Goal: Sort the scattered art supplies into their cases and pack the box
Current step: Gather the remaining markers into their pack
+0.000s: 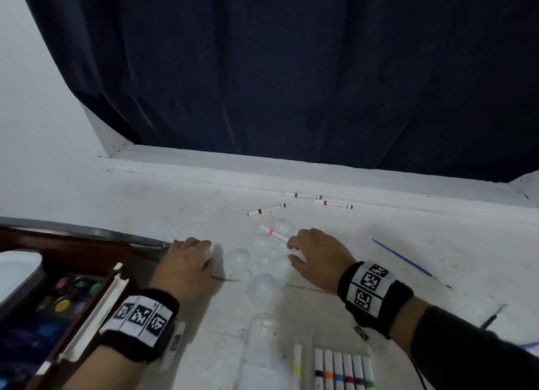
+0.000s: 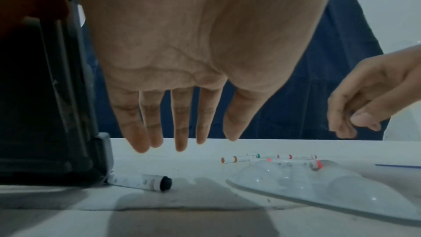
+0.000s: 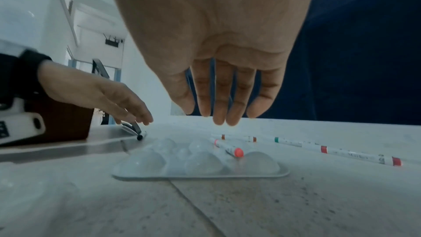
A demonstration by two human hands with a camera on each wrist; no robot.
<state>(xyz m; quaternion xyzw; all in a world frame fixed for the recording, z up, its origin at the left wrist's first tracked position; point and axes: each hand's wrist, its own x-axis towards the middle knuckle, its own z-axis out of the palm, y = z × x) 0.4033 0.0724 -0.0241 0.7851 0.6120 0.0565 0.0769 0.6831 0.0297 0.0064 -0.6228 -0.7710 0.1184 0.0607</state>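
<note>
A dark blue curtain is hanging behind a white floor strewn with markers. The left hand is hovering, fingers straight and spread, above a black-capped marker lying beside the wooden box at the left. The right hand, fingers loose and holding nothing, is hovering over a clear domed tray, where a pink-capped marker is resting. Three more markers are lying farther away; a marker case is sitting nearest.

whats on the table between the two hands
A clear bubble tray lies between the left hand and right hand, with a pink-capped marker resting on it; clearest in the right wrist view.
</note>
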